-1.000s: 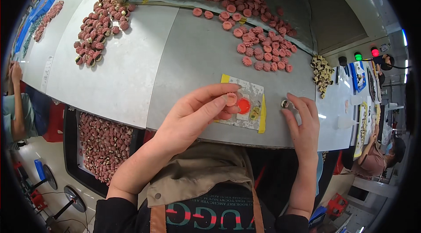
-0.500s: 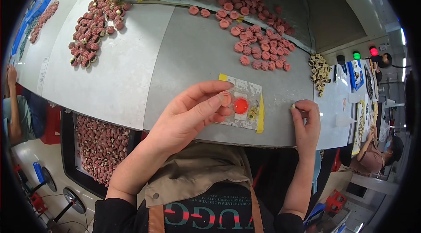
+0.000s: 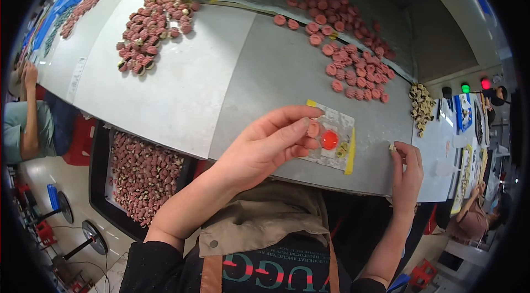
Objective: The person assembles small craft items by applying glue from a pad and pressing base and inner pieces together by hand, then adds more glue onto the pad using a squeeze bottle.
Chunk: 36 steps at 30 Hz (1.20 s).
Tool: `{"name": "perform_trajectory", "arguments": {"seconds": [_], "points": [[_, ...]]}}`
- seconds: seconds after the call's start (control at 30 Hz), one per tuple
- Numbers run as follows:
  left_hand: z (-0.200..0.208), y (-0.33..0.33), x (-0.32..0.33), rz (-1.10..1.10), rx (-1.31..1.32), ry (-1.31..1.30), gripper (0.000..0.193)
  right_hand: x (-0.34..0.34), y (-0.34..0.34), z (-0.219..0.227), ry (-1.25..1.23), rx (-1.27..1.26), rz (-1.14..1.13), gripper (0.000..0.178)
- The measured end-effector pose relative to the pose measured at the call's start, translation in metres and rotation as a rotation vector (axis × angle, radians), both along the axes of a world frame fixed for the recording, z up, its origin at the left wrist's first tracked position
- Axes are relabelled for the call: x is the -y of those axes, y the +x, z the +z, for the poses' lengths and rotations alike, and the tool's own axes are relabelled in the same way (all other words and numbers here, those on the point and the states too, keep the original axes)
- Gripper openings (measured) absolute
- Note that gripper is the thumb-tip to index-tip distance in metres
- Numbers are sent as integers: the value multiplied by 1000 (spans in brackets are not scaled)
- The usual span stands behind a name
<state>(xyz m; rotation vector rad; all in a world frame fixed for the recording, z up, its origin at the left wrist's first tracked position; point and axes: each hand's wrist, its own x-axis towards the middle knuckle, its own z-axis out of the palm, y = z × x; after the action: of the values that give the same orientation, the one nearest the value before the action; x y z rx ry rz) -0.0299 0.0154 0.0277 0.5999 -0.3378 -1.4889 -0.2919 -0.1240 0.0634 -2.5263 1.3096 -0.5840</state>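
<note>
My left hand (image 3: 276, 141) is closed, with thumb and fingers pinching a small round pink piece (image 3: 313, 128) with a ribbed edge. It hovers over the left part of a worn white pad (image 3: 338, 119) edged with yellow tape. On that pad, just right of my fingers, sits a bright red round spot of what looks like glue or paint (image 3: 329, 139). My right hand (image 3: 407, 174) is near the table's front edge, right of the pad. Its thumb and fingertips pinch a small cream-coloured piece (image 3: 392, 148), partly hidden.
Loose pink pieces (image 3: 361, 69) lie heaped beyond the pad, and small cream pieces (image 3: 422, 106) are piled at the right. Pink-and-dark assembled pieces (image 3: 146, 39) cover the left of the table. Below the edge stands a black crate (image 3: 99, 182) of similar pieces. People work on both sides.
The whole view has shifted, so the table and both hands appear farther right. Both hands keep their pieces, with little movement relative to the pad.
</note>
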Motion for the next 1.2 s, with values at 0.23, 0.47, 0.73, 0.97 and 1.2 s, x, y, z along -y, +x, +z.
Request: {"name": "perform_trajectory", "arguments": {"seconds": [0.23, 0.47, 0.73, 0.97, 1.2], "points": [[3, -2, 0, 8, -7, 8, 31, 8, 27, 5, -130, -140, 221, 13], [1, -2, 0, -15, 84, 10, 29, -6, 44, 18, 184, 42, 212, 13], [7, -2, -1, -1, 112, 46, 30, -28, 92, 6, -1, 17, 510, 22], [8, -4, 0, 33, 109, 64, 28, -27, 92, -1, 5, 17, 485, 20], [15, -9, 1, 8, 209, 91, 27, -45, 89, 1, 723, 741, 274, 15]]}}
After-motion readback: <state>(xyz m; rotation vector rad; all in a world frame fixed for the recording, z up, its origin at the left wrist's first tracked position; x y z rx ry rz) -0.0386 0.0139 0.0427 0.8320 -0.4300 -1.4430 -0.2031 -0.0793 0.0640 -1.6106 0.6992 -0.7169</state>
